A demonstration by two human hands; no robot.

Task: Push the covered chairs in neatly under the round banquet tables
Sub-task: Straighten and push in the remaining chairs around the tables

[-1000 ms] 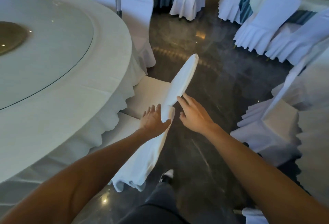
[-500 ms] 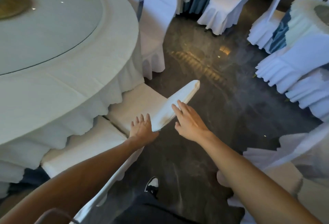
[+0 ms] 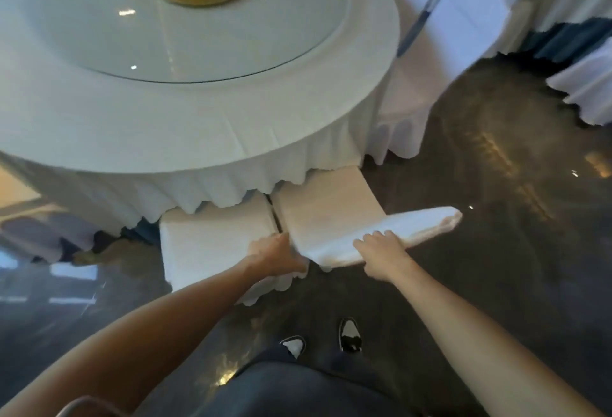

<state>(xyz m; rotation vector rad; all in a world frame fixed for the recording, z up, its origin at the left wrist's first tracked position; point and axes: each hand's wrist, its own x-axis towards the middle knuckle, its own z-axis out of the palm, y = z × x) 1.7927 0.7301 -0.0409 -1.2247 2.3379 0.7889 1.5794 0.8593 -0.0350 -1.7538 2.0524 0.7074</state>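
A round banquet table [image 3: 231, 131] with a white cloth and a glass turntable [image 3: 198, 35] fills the upper left. Two white-covered chairs stand side by side at its near edge. The right chair [image 3: 324, 208] has the front of its seat under the cloth's hem, and its backrest top [image 3: 420, 227] runs off to the right. My right hand [image 3: 384, 254] curls over that backrest top. My left hand [image 3: 278, 254] grips the backrest's left end, right beside the left chair [image 3: 215, 237].
Another covered chair [image 3: 463, 25] stands at the table's right side. More white chair covers [image 3: 589, 85] and a blue-skirted table [image 3: 569, 42] lie at the far right. The dark glossy floor [image 3: 480, 251] spreads to the right. My shoes [image 3: 349, 334] are just behind the chairs.
The view has swung left over the table. The right chair has slid in beside the left one, its seat front now under the cloth. Both hands stay on its backrest.
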